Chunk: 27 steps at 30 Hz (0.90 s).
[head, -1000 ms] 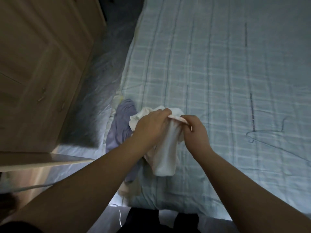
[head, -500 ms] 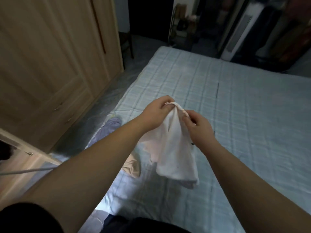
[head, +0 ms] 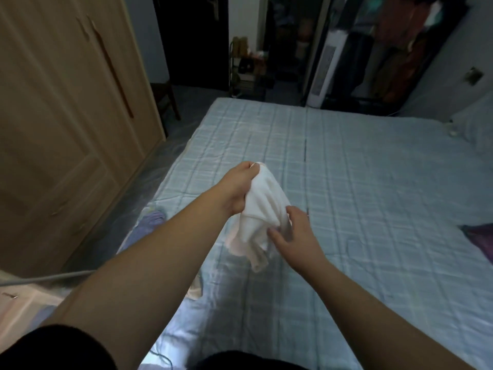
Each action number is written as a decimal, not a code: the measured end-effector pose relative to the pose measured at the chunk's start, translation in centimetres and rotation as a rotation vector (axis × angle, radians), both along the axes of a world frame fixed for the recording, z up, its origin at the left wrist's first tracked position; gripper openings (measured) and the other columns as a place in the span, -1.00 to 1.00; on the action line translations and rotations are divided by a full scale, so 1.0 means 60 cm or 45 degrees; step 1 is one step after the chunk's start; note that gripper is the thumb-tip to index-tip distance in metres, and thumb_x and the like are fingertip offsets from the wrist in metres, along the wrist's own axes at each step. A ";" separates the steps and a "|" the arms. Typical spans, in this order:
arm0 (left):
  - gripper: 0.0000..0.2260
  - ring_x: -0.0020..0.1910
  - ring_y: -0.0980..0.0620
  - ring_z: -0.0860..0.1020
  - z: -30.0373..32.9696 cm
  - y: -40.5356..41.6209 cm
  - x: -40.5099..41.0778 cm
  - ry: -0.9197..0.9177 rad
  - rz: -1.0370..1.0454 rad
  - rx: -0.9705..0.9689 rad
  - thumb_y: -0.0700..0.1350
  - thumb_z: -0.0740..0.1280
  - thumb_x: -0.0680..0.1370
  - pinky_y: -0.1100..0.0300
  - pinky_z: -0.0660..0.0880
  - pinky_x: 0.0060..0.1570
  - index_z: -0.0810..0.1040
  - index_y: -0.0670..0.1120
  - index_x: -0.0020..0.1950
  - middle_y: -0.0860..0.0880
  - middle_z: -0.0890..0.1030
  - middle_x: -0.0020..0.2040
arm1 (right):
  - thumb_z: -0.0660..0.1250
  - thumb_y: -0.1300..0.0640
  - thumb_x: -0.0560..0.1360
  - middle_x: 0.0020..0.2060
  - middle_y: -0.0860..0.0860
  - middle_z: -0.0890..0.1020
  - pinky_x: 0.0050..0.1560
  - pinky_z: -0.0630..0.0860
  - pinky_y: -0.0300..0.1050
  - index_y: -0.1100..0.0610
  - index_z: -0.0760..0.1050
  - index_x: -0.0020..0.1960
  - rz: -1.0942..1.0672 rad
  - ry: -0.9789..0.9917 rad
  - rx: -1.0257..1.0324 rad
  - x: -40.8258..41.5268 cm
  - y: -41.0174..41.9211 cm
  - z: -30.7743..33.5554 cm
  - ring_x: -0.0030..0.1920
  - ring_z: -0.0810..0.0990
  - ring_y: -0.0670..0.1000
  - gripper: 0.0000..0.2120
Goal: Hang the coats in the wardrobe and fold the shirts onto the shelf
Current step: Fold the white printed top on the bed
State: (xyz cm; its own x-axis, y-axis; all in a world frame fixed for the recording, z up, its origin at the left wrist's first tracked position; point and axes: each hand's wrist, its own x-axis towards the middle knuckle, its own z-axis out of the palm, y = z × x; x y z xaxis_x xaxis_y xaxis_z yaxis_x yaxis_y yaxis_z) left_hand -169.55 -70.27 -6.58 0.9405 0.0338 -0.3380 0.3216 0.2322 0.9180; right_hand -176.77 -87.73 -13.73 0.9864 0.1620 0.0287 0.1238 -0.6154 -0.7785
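A white shirt (head: 260, 217) hangs bunched in the air over the bed (head: 360, 188). My left hand (head: 240, 186) grips its top edge. Lower down, my right hand (head: 292, 232) has its fingers spread against the cloth, touching the hanging part without a clear grip. A lilac garment (head: 148, 227) lies on the bed's left edge, and a pale beige piece (head: 194, 288) shows below my left forearm. The wooden wardrobe (head: 66, 116) stands on the left with its doors closed.
A dark purple garment (head: 480, 241) lies at the bed's right edge. A narrow floor strip (head: 149, 172) runs between bed and wardrobe. Beyond the bed stand a white tower unit (head: 324, 70), a small rack (head: 246, 68) and hanging clothes (head: 400, 49).
The shirt has been lifted off the bed and the view has tilted up into the room. My right hand has left the top edge and moved down to the hanging part.
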 end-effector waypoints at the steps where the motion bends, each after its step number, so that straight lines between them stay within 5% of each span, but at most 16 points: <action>1: -0.85 -0.15 -0.07 0.55 -0.008 -0.003 0.000 0.044 0.013 -0.058 -0.13 0.19 0.68 0.04 0.54 -0.10 0.48 -0.09 -0.05 -0.14 0.56 -0.12 | 0.40 -0.13 0.43 0.22 -0.04 0.44 0.24 0.43 -0.07 0.02 0.35 0.35 0.022 0.040 0.014 -0.002 0.005 -0.006 0.22 0.47 -0.04 -0.44; 4: -0.87 -0.17 -0.07 0.57 -0.028 -0.001 -0.002 0.159 0.085 -0.181 -0.18 0.18 0.68 0.04 0.56 -0.13 0.49 -0.14 0.00 -0.16 0.56 -0.13 | 0.47 -0.01 0.41 0.12 -0.09 0.51 0.10 0.51 -0.08 -0.05 0.38 0.23 0.022 0.018 0.070 0.004 0.025 -0.011 0.12 0.54 -0.03 -0.55; 8: -0.84 -0.22 -0.08 0.56 -0.052 0.040 0.003 0.331 0.366 -0.313 -0.24 0.19 0.67 0.03 0.57 -0.23 0.48 -0.28 -0.06 -0.19 0.56 -0.16 | 0.46 -0.01 0.43 0.24 -0.14 0.34 0.26 0.40 -0.08 0.00 0.26 0.38 -0.046 -0.040 0.098 -0.001 0.069 -0.020 0.24 0.40 -0.08 -0.39; 11: -0.81 -0.27 -0.07 0.53 -0.068 0.083 0.009 0.405 0.455 -0.362 -0.29 0.15 0.65 0.06 0.56 -0.36 0.45 -0.25 -0.14 -0.18 0.52 -0.22 | 0.45 -0.15 0.38 0.24 -0.15 0.37 0.23 0.47 -0.06 -0.05 0.26 0.39 0.045 0.132 0.129 -0.009 0.102 -0.033 0.20 0.45 -0.12 -0.33; 14: -0.85 -0.25 -0.12 0.49 -0.072 0.118 0.013 0.459 0.463 -0.388 -0.36 0.09 0.59 0.00 0.56 -0.24 0.41 -0.28 -0.14 -0.17 0.47 -0.20 | 0.39 -0.26 0.38 0.34 -0.13 0.40 0.28 0.45 -0.04 -0.03 0.24 0.46 0.156 0.263 -0.018 0.002 0.132 -0.048 0.29 0.44 -0.10 -0.25; 17: -0.91 -0.13 -0.15 0.49 -0.076 0.141 0.017 0.484 0.392 -0.441 -0.36 0.09 0.58 -0.08 0.52 0.00 0.38 -0.29 -0.02 -0.21 0.45 -0.11 | 0.36 -0.11 0.49 0.29 -0.13 0.49 0.28 0.45 -0.01 -0.04 0.35 0.38 0.094 0.271 -0.026 0.017 0.165 -0.051 0.26 0.48 -0.08 -0.50; 21: -0.88 -0.27 -0.12 0.43 -0.076 0.163 0.022 0.486 0.259 -0.440 -0.32 0.14 0.57 0.01 0.49 -0.15 0.38 -0.20 -0.14 -0.15 0.38 -0.27 | 0.33 -0.08 0.50 -0.01 -0.18 0.61 0.12 0.53 0.03 -0.11 0.48 0.07 0.051 0.320 0.029 0.040 0.199 -0.044 0.05 0.58 -0.12 -0.83; 25: -0.71 -0.38 -0.01 0.45 -0.073 0.187 0.017 0.365 0.110 -0.505 -0.25 0.19 0.59 0.13 0.49 -0.29 0.44 -0.20 -0.34 -0.10 0.48 -0.39 | 0.27 0.00 0.57 -0.05 -0.08 0.63 0.06 0.58 0.06 -0.02 0.48 0.09 -0.025 0.365 0.185 0.051 0.210 -0.036 0.02 0.62 -0.01 -0.88; 27: -0.87 -0.28 0.02 0.54 -0.071 0.203 0.015 0.293 0.001 -0.400 -0.19 0.30 0.58 0.17 0.51 -0.31 0.59 -0.18 -0.12 -0.09 0.62 -0.15 | 0.23 -0.03 0.59 0.01 -0.07 0.64 0.11 0.58 0.13 -0.03 0.49 0.15 -0.075 0.406 0.330 0.059 0.208 -0.028 0.06 0.63 0.01 -0.82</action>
State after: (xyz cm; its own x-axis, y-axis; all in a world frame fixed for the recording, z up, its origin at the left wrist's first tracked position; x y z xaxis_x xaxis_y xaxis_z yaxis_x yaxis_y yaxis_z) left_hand -168.66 -58.09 -10.86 0.8388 -0.1044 -0.5343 0.5107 0.4909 0.7059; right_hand -173.25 -75.26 -15.41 0.9598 0.1329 -0.2473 -0.1781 -0.3925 -0.9023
